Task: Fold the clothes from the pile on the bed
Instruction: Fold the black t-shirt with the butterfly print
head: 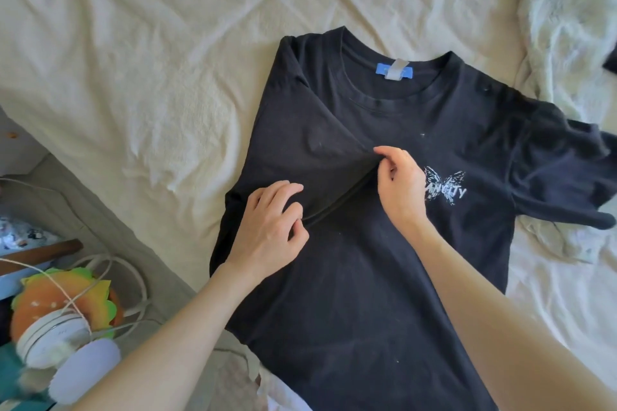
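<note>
A black t-shirt [384,277] lies face up on the bed, collar with a blue label [394,69] pointing away from me. Its left sleeve [317,157] is folded in over the chest; the right sleeve [561,177] is spread out to the right. A white butterfly print [444,188] sits on the chest. My left hand [270,230] pinches the folded sleeve's hem at its lower end. My right hand [400,187] pinches the same hem at its upper end, partly covering the print.
The bed is covered by a cream sheet [150,43]. A white fluffy blanket [567,27] is bunched at the right with a dark garment [612,60] at its edge. At lower left, beside the bed, lie a burger-shaped plush [66,294], cables and round white items.
</note>
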The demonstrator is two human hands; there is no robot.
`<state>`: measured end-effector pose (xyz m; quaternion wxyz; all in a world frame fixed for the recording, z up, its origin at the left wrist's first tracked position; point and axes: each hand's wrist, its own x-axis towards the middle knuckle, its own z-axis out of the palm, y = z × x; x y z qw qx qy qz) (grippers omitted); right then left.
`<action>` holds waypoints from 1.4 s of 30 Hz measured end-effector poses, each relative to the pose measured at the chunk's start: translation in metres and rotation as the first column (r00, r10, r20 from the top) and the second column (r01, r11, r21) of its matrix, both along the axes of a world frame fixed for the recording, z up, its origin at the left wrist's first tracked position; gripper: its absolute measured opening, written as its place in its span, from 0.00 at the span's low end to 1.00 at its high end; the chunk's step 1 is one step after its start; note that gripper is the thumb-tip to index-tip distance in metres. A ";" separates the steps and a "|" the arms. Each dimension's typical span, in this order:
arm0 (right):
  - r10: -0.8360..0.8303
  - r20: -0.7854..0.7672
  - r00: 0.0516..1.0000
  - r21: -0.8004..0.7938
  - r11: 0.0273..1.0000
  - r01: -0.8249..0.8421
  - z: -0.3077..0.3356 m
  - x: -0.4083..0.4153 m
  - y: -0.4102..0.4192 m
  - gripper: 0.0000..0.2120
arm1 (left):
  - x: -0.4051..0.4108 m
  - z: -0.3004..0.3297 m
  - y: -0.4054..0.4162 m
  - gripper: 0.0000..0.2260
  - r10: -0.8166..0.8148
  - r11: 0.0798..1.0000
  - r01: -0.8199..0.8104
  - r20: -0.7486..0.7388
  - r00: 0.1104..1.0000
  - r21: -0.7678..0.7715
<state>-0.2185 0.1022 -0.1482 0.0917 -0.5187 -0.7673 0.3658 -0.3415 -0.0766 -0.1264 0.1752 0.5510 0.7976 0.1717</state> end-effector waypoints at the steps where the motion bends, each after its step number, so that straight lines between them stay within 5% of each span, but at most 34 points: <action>1: -0.036 -0.019 0.999 -0.021 0.999 0.036 0.000 0.000 0.000 0.15 | -0.001 0.000 -0.001 0.03 -0.024 1.000 0.024 0.017 1.000 0.001; 5: 0.005 -0.041 0.999 0.136 0.991 0.001 0.007 0.002 -0.005 0.14 | -0.001 0.000 -0.008 0.05 -0.134 0.980 0.144 0.078 0.988 -0.134; 8: 0.317 0.042 0.948 0.336 0.889 -0.312 0.006 0.001 -0.020 0.15 | 0.000 -0.002 -0.007 0.03 -0.150 0.977 0.161 0.085 0.985 -0.139; 10: 0.508 0.208 0.836 0.289 0.785 -0.549 -0.001 0.006 -0.029 0.18 | 0.001 -0.004 0.002 0.11 -0.134 0.978 0.135 0.020 0.991 -0.159; 12: 0.537 0.325 0.779 0.170 0.777 -0.606 -0.007 0.015 -0.030 0.21 | -0.002 -0.006 0.015 0.20 -0.142 0.964 0.124 -0.059 0.988 -0.236; 16: 0.347 0.296 0.890 0.233 0.878 -0.419 -0.004 0.042 -0.019 0.18 | -0.008 -0.013 0.042 0.27 -0.238 0.903 0.168 -0.135 0.962 -0.396; 20: -0.223 0.082 0.971 0.230 0.953 0.199 0.012 0.083 0.005 0.11 | 0.005 -0.022 0.064 0.30 -0.339 0.848 0.234 -0.148 0.929 -0.476; 21: -0.434 0.033 0.900 0.154 0.892 0.425 0.016 0.094 0.013 0.11 | 0.010 -0.025 0.067 0.30 -0.333 0.841 0.226 -0.142 0.932 -0.491; 24: -0.875 0.011 0.484 -0.110 0.480 0.870 0.024 0.122 0.041 0.15 | 0.018 -0.032 0.070 0.30 -0.314 0.813 0.190 -0.141 0.939 -0.551; 26: -0.968 -0.001 0.250 -0.306 0.238 0.922 0.029 0.137 0.059 0.15 | 0.016 -0.036 0.071 0.30 -0.329 0.789 0.190 -0.140 0.934 -0.585; 29: -0.995 -0.024 -0.094 -0.646 -0.057 0.761 0.038 0.150 0.083 0.06 | 0.012 -0.038 0.074 0.30 -0.344 0.749 0.197 -0.116 0.932 -0.632; 33: -0.975 0.016 -0.220 -0.763 -0.154 0.628 0.049 0.155 0.104 0.18 | 0.012 -0.032 0.081 0.29 -0.354 0.680 0.200 -0.078 0.932 -0.705; 35: -0.963 0.016 -0.269 -0.707 -0.201 0.678 0.053 0.151 0.108 0.14 | 0.012 -0.029 0.086 0.29 -0.348 0.631 0.203 -0.039 0.937 -0.749; 37: -0.965 -0.066 -0.254 -0.575 -0.171 0.800 0.053 0.148 0.107 0.09 | 0.011 -0.026 0.091 0.28 -0.338 0.584 0.210 0.000 0.941 -0.784; 42: -0.942 -0.207 0.265 -0.051 0.281 0.958 0.056 0.127 0.082 0.12 | 0.008 -0.017 0.100 0.27 -0.270 0.551 0.220 0.077 0.960 -0.805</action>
